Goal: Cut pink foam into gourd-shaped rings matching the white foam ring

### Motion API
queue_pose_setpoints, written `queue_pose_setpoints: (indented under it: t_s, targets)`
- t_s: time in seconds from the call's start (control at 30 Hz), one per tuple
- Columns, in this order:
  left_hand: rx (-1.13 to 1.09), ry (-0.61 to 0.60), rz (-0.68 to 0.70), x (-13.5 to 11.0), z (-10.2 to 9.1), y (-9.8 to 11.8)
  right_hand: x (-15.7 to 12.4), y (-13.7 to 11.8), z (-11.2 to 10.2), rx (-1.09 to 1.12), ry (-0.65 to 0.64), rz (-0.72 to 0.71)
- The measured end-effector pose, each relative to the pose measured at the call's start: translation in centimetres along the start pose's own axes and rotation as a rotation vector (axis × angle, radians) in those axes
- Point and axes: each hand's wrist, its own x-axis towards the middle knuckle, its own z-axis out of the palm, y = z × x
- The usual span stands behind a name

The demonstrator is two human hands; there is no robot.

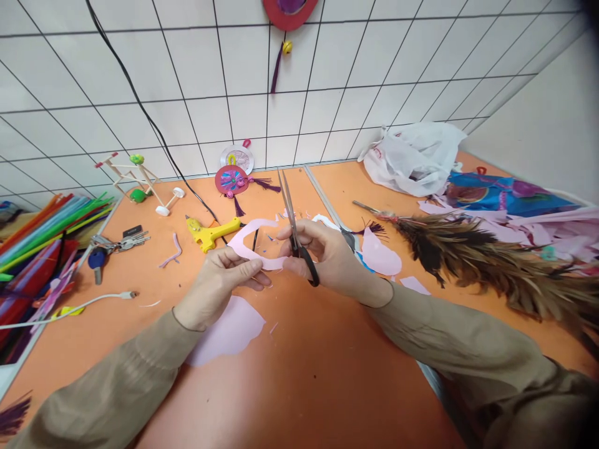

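Observation:
My left hand (233,274) pinches the lower left side of a pink paper ring (246,235), which is held above the orange table. Black-handled scissors (294,231) are in my right hand (327,252), with their blades pointing up and away from me. The fingers of that hand also reach the ring's right side, but whether they grip it is hard to see. Below my left wrist lies a pink paper offcut (234,330). Another pink scrap (380,252) is on the table right of my right hand.
A yellow glue gun (210,234), keys (119,246) and a white cable (93,302) lie to the left. Round tasselled ornaments (231,179) rest by the tiled wall. On the right are a feather duster (468,255) and a white plastic bag (412,159).

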Motion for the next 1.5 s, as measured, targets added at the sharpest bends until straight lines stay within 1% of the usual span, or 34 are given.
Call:
queue_pose_setpoints:
  t_s: [0.17, 0.2, 0.27, 0.37, 0.5, 0.77, 0.9, 1.03, 1.1, 1.27, 1.5]
  targets:
    - [0.015, 0.036, 0.067, 0.1, -0.6, 0.4, 0.2, -1.0, -2.1, -0.202, -0.012, -0.164]
    - [0.015, 0.040, 0.086, 0.2, -0.7, 0.5, 0.3, -1.2, -2.5, -0.251, -0.032, -0.185]
    - [0.019, 0.051, 0.120, 0.1, -0.9, 0.8, 0.4, -1.6, -2.9, -0.350, -0.116, -0.223]
    - [0.042, 0.062, 0.156, -0.1, -1.0, 1.2, 0.3, -1.5, -2.9, -0.464, -0.233, -0.283]
    - [0.043, 0.058, 0.195, -0.3, -1.3, 1.6, 0.3, -0.9, -2.3, -0.574, -0.269, -0.343]
    - [0.069, -0.026, 0.225, 0.0, -1.7, 1.3, 0.1, 0.0, -2.5, -0.658, -0.304, -0.350]
    - [0.148, -0.081, 0.236, 0.1, -1.4, 1.5, -0.1, 0.1, -2.4, -0.703, -0.295, -0.338]
    - [0.257, -0.189, 0.183, -0.3, -0.9, 2.1, -0.1, -0.4, -2.1, -0.741, -0.285, -0.339]
    - [0.277, -0.219, 0.152, -0.4, -0.9, 2.2, -0.2, -0.6, -2.0, -0.759, -0.293, -0.338]
    - [0.212, -0.130, 0.156, -0.3, -1.2, 1.7, -0.2, -0.6, -1.8, -0.791, -0.278, -0.364]
    - [0.087, -0.096, 0.105, -0.2, -1.2, 1.3, -0.2, -0.3, -1.5, -0.764, -0.255, -0.398]
